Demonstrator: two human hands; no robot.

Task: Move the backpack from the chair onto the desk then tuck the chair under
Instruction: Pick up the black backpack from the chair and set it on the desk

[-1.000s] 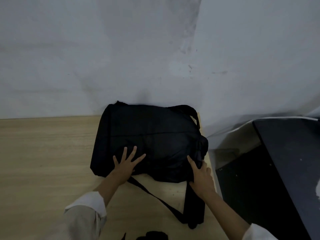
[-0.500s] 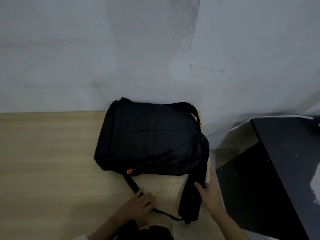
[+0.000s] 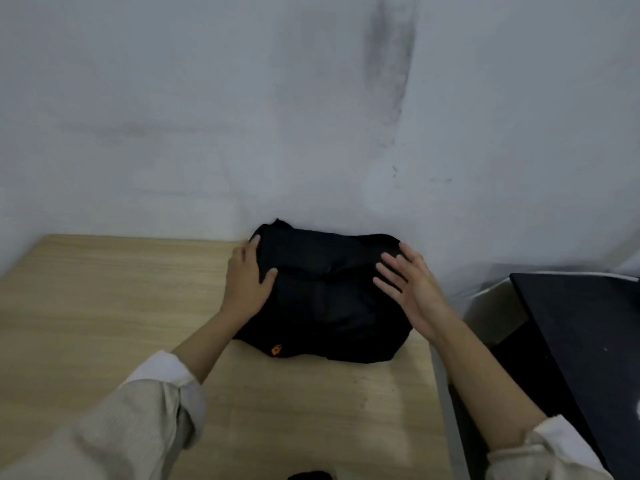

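Note:
The black backpack [image 3: 329, 303] lies flat on the light wooden desk [image 3: 104, 306], pushed against the wall near the desk's right end. A small orange mark shows on its front edge. No straps are visible. My left hand [image 3: 246, 282] clasps the backpack's left side, with the thumb on top and the fingers round the far corner. My right hand [image 3: 412, 289] is over the backpack's right side, fingers spread and holding nothing. A dark shape [image 3: 310, 475] pokes in at the bottom edge; I cannot tell whether it is the chair.
A pale grey wall [image 3: 311, 116] rises straight behind the desk. To the right, past a narrow gap, stands a black piece of furniture [image 3: 581, 323] with a flat top. The desk's right edge [image 3: 438, 393] runs just beside my right forearm.
Both hands have moved up from the loose straps at the front onto the backpack's sides. The straps no longer lie on the desk. The backpack looks more bunched against the wall.

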